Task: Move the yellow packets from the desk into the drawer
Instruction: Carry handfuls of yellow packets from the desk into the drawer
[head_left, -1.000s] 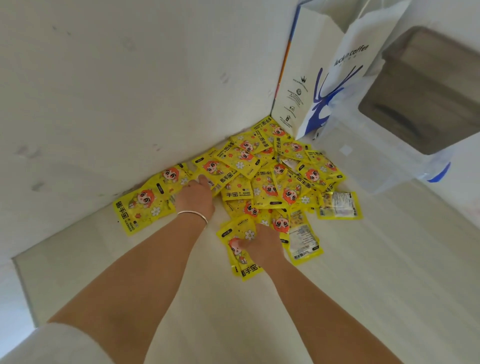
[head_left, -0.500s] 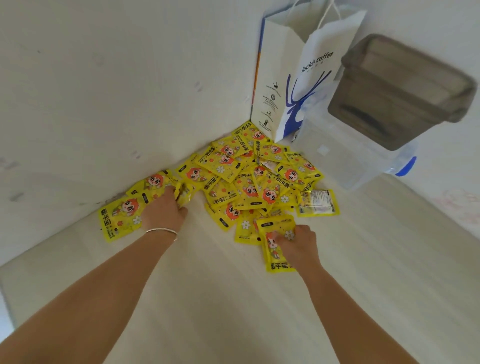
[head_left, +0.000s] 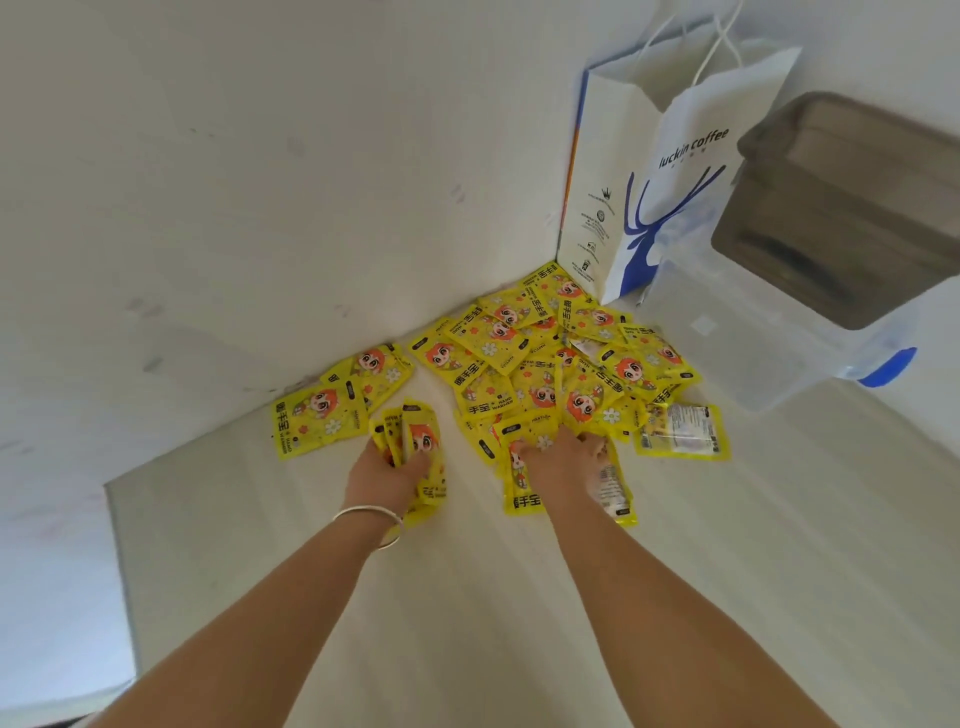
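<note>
Here the yellow packets (head_left: 550, 364) lie heaped on the desk (head_left: 519, 597) in the wall corner, just in front of the white paper bag (head_left: 649, 171). Left of the heap, the left hand (head_left: 387, 475) grips a small bunch of packets. At the heap's near edge the right hand (head_left: 563, 462) presses down on several more, fingers curled over them.
</note>
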